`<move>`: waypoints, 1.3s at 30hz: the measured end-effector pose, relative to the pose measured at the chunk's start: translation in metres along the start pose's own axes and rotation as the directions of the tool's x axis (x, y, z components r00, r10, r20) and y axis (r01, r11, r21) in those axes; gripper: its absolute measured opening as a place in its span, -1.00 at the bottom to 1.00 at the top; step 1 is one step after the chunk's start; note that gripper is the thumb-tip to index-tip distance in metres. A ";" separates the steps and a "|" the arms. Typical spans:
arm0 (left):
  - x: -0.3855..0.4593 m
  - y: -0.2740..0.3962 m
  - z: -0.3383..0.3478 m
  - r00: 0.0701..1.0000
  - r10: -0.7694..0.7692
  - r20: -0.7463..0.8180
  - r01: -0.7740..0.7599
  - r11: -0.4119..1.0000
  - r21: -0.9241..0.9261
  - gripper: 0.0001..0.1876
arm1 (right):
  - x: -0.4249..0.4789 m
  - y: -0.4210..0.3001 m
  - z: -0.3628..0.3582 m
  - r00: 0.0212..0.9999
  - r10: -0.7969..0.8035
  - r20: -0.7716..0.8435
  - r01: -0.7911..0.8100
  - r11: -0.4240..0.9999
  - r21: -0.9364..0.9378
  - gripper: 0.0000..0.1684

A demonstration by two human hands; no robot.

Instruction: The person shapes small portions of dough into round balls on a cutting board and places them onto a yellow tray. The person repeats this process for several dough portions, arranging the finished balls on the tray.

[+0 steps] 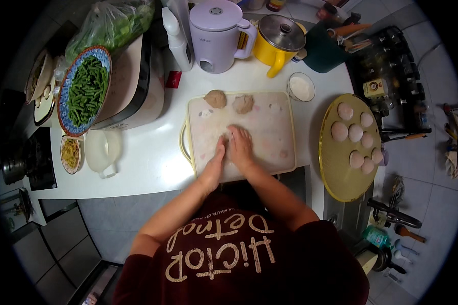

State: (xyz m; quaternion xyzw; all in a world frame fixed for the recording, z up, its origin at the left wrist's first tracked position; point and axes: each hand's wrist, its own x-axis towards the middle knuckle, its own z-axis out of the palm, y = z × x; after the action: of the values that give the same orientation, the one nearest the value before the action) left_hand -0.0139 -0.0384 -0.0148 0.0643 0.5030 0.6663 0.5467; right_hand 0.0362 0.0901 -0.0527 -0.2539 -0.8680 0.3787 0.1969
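My left hand (216,160) and my right hand (241,146) are close together over the middle of a pale cutting board (267,145) with a cream rim. Their palms turn toward each other and the fingers point away from me. A narrow gap runs between them; whether a piece of dough sits there is hidden. Beyond my fingertips, along the board's far edge, lie two brownish lumps of dough, a smoother left lump (215,99) and a rougher right lump (243,104). Pale flour smears and faint cartoon prints mark the board.
Right of the board, a round yellow tray (332,175) bears several floured dough rounds (355,133). A glass bowl of flour (301,87) touches the board's far right corner. Behind stand a lilac kettle (216,42) and a yellow pot (269,53). Cut green beans (87,89) fill a blue-patterned dish at left.
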 end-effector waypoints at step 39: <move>0.012 -0.009 -0.014 0.875 0.424 0.235 -0.336 0.180 0.925 -0.08 | 0.025 0.011 -0.008 1.000 -0.001 0.014 0.002 0.996 -0.084 -0.59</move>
State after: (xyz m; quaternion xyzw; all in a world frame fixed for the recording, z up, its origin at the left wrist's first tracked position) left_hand -0.0214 -0.0380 -0.0342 0.4718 0.7838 0.3520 0.1977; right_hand 0.0241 0.1158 -0.0519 -0.2588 -0.8847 0.3434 0.1801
